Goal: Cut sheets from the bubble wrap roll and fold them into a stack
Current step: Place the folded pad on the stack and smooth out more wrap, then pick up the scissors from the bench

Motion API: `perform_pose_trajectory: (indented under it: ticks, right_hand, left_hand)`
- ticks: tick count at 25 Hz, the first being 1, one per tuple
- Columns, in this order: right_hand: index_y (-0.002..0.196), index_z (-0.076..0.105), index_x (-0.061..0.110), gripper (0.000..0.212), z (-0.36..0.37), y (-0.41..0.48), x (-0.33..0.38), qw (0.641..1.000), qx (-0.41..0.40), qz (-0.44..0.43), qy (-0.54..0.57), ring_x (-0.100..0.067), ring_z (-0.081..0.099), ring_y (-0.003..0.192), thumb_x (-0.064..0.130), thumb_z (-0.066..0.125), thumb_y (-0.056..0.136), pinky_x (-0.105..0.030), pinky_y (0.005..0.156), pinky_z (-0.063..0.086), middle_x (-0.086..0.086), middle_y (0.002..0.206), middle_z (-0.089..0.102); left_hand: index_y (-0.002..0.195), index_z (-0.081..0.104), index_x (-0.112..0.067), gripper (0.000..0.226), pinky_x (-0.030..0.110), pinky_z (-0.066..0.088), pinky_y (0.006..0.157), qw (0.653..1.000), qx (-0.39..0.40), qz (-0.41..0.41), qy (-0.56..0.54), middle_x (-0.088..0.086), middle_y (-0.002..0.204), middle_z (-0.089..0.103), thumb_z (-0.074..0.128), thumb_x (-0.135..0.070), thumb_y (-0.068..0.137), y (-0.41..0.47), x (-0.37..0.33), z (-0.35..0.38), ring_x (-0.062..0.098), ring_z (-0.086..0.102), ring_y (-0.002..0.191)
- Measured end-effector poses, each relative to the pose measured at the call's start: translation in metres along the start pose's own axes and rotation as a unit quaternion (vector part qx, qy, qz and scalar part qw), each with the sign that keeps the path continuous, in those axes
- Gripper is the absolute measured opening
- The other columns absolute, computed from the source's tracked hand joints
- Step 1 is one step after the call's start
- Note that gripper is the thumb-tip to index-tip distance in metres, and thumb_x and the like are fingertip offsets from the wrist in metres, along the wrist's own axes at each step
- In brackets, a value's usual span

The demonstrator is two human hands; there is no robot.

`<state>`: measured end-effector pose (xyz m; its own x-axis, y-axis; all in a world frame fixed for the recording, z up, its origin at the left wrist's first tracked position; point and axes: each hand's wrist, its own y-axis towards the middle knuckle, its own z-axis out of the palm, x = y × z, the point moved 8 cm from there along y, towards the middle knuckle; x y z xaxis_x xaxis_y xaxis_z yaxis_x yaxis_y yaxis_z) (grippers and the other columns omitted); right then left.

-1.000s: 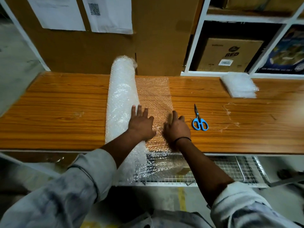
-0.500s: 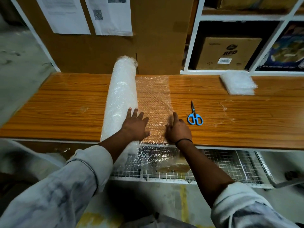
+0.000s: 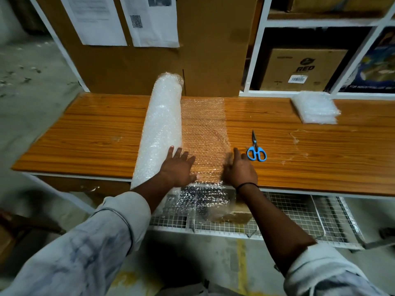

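A white bubble wrap roll (image 3: 161, 124) lies across the wooden table (image 3: 85, 133), front to back. An unrolled clear sheet (image 3: 204, 129) spreads flat to its right and hangs over the table's front edge. My left hand (image 3: 178, 166) rests flat with spread fingers where the roll meets the sheet. My right hand (image 3: 240, 169) presses on the sheet's right edge near the front. Blue-handled scissors (image 3: 256, 149) lie just right of that hand. A stack of folded bubble wrap sheets (image 3: 315, 107) sits at the back right.
A wire mesh shelf (image 3: 299, 218) runs under the table front. Behind the table stand a large cardboard panel (image 3: 203, 50) with papers taped on and white shelving holding a carton (image 3: 303, 69). Bits of tape residue mark the wood at the right.
Both hands have slid a little toward the front edge on the sheet. The view has shifted slightly; roll, scissors and stack stay put.
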<state>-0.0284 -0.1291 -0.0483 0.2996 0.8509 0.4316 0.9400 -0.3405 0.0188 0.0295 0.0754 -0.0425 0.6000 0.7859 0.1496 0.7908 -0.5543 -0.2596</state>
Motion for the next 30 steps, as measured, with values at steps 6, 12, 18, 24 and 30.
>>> perform_pose_trajectory:
  ticks: [6, 12, 18, 24, 30]
  right_hand:
    - [0.137, 0.05, 0.011, 0.048, -0.033, 0.019, -0.053, 0.983, -0.072, 0.138, -0.099, -0.043, 0.044, 0.128, 0.038, 0.052, 0.097, -0.056, 0.107, 0.033, -0.02, 0.135, 0.049]
    - [0.143, 0.05, 0.016, 0.047, -0.028, 0.028, -0.066, 0.981, -0.041, 0.113, -0.15, -0.04, 0.049, 0.127, 0.04, 0.047, 0.102, -0.056, 0.108, 0.033, -0.018, 0.133, 0.06]
    - [0.128, 0.053, 0.01, 0.039, -0.036, 0.022, -0.063, 0.983, -0.026, 0.156, -0.09, -0.04, 0.066, 0.108, 0.039, 0.052, 0.101, -0.051, 0.107, 0.037, -0.022, 0.117, 0.07]
    - [0.138, 0.051, 0.012, 0.039, -0.041, 0.01, -0.052, 0.982, 0.013, 0.127, -0.14, -0.04, 0.057, 0.122, 0.03, 0.05, 0.104, -0.048, 0.098, 0.045, -0.021, 0.129, 0.063]
    - [0.124, 0.056, 0.001, 0.044, -0.038, -0.008, -0.052, 0.989, 0.075, 0.121, -0.047, -0.038, 0.067, 0.105, 0.03, 0.069, 0.094, -0.041, 0.077, 0.055, -0.02, 0.116, 0.068]
  left_hand:
    - [0.163, 0.018, -0.024, 0.083, 0.06, -0.006, 0.125, 0.998, -0.003, 0.035, -0.049, 0.012, 0.171, 0.017, 0.034, -0.072, 0.098, -0.006, -0.022, -0.001, 0.036, 0.006, 0.158]
    - [0.164, 0.014, -0.024, 0.082, 0.055, -0.004, 0.126, 0.997, -0.014, 0.042, -0.07, 0.01, 0.172, 0.013, 0.034, -0.071, 0.1, -0.019, -0.029, 0.006, 0.034, 0.007, 0.158]
    - [0.164, 0.017, -0.024, 0.082, 0.054, -0.005, 0.127, 0.997, -0.023, 0.051, -0.059, 0.01, 0.171, 0.016, 0.033, -0.072, 0.099, -0.033, -0.031, 0.013, 0.032, 0.01, 0.158]
    - [0.164, 0.014, -0.026, 0.083, 0.054, -0.007, 0.127, 0.996, -0.027, 0.064, -0.054, 0.01, 0.172, 0.012, 0.037, -0.071, 0.099, -0.046, -0.043, 0.021, 0.03, 0.008, 0.159]
    - [0.164, -0.006, -0.025, 0.114, 0.055, -0.003, 0.127, 0.995, -0.054, 0.077, -0.016, 0.011, 0.172, -0.007, 0.061, -0.074, 0.085, -0.059, -0.071, 0.037, 0.033, -0.002, 0.158]
